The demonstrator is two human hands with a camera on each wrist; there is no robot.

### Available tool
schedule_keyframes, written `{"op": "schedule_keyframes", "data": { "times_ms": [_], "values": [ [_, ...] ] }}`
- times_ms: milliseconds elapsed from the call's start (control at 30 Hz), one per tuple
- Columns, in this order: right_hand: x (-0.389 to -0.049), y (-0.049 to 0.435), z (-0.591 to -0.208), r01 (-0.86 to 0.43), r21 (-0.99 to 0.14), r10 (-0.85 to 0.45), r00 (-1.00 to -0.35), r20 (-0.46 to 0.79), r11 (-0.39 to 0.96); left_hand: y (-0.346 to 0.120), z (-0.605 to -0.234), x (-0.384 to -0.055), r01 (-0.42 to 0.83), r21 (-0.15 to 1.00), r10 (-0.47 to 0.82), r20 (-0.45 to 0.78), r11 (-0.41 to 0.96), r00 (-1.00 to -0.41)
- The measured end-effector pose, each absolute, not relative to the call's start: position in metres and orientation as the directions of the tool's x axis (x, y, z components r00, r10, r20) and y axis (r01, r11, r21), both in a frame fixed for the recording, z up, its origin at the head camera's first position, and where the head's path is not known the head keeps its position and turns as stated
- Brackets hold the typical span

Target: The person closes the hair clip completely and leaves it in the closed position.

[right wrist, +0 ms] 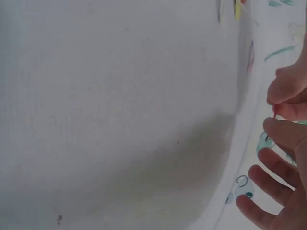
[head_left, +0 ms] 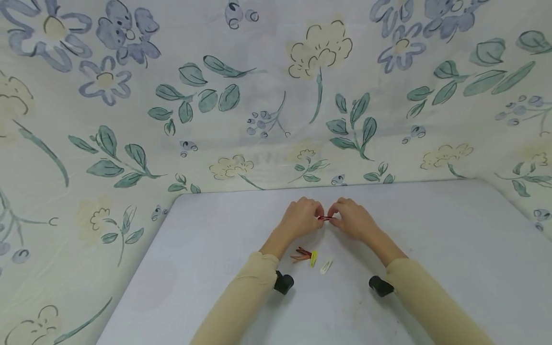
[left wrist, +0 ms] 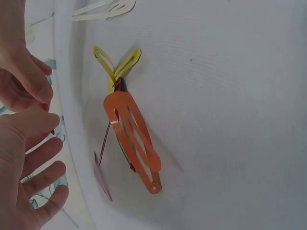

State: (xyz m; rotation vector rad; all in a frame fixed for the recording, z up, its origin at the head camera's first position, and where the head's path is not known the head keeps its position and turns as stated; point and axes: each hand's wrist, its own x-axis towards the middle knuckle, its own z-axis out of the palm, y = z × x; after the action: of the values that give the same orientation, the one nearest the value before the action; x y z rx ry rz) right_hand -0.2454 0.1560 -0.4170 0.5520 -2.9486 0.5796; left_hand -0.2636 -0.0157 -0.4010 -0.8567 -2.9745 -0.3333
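Observation:
In the head view both hands meet over the far middle of the table around a small red hair clip [head_left: 326, 218]. My left hand [head_left: 304, 215] pinches its left end between thumb and forefinger. The right hand [head_left: 351, 218] pinches the other end. In the left wrist view the left hand's other fingers [left wrist: 45, 184] are spread away from the clip, which is mostly hidden by the fingertips. Nearer my body sits a cluster of snap hair clips: an orange clip [left wrist: 132, 139], a yellow clip [left wrist: 106, 62] standing splayed, and dark red ones partly behind them.
A white hair clip [head_left: 326, 267] lies just right of the cluster. The white table [head_left: 215, 230] ends at a flower-patterned cloth [head_left: 267, 105] behind and at the sides. Dark wrist cameras [head_left: 284, 282] stick out at both sleeves.

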Motion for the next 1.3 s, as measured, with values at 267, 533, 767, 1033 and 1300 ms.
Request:
{"op": "schedule_keyframes", "data": {
  "times_ms": [267, 533, 767, 1033, 1300],
  "values": [
    [-0.251, 0.156, -0.421, -0.330, -0.315, -0.322, -0.944, 0.078, 0.890, -0.007, -0.406, -0.267, 0.497, 0.155, 0.500, 0.022, 0.854, -0.866],
    [-0.256, 0.151, -0.427, -0.305, -0.296, -0.311, -0.950, 0.028, 0.905, -0.005, -0.416, -0.272, 0.478, 0.119, 0.482, 0.002, 0.870, -0.876],
    [-0.255, 0.148, -0.430, -0.299, -0.263, -0.299, -0.953, 0.041, 0.917, -0.006, -0.417, -0.271, 0.481, 0.108, 0.483, 0.007, 0.870, -0.875],
    [-0.256, 0.147, -0.433, -0.274, -0.269, -0.276, -0.961, 0.033, 0.923, -0.006, -0.417, -0.271, 0.466, 0.133, 0.471, -0.007, 0.875, -0.882],
    [-0.253, 0.146, -0.430, -0.274, -0.264, -0.276, -0.961, 0.032, 0.925, -0.007, -0.418, -0.272, 0.460, 0.147, 0.466, -0.013, 0.876, -0.884]
  ]
}}
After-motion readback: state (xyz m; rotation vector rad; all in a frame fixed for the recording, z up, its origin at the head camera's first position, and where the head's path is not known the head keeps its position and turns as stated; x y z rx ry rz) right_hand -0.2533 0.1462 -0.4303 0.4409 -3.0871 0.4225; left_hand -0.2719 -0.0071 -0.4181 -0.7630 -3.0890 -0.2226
